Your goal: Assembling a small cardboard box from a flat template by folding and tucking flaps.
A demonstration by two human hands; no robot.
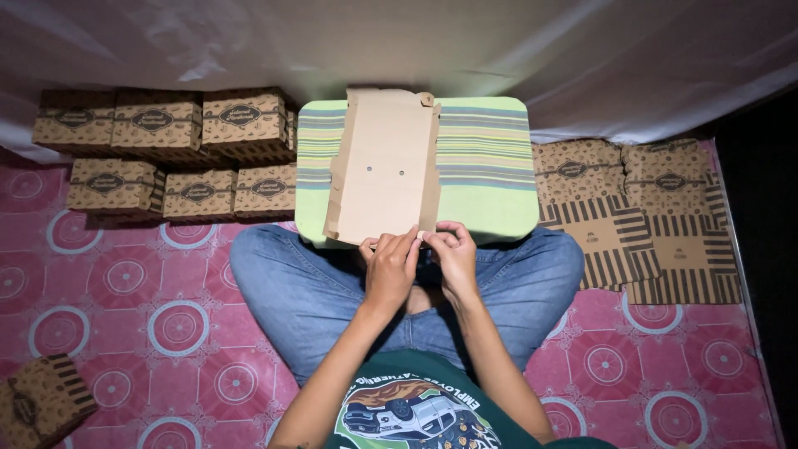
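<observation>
A flat, unfolded brown cardboard box blank (384, 166) lies plain side up on a green striped cushion (490, 158) resting on my crossed legs. My left hand (391, 264) and my right hand (453, 254) meet at the blank's near edge. Both pinch the near flap of the cardboard between fingers and thumbs. The side flaps of the blank are bent slightly upward.
Several folded patterned brown boxes (166, 150) are stacked at the left on the pink patterned mat (150, 316). A pile of flat printed box blanks (640, 216) lies at the right. One more folded box (41, 403) sits at the lower left. A white sheet (416, 41) hangs behind.
</observation>
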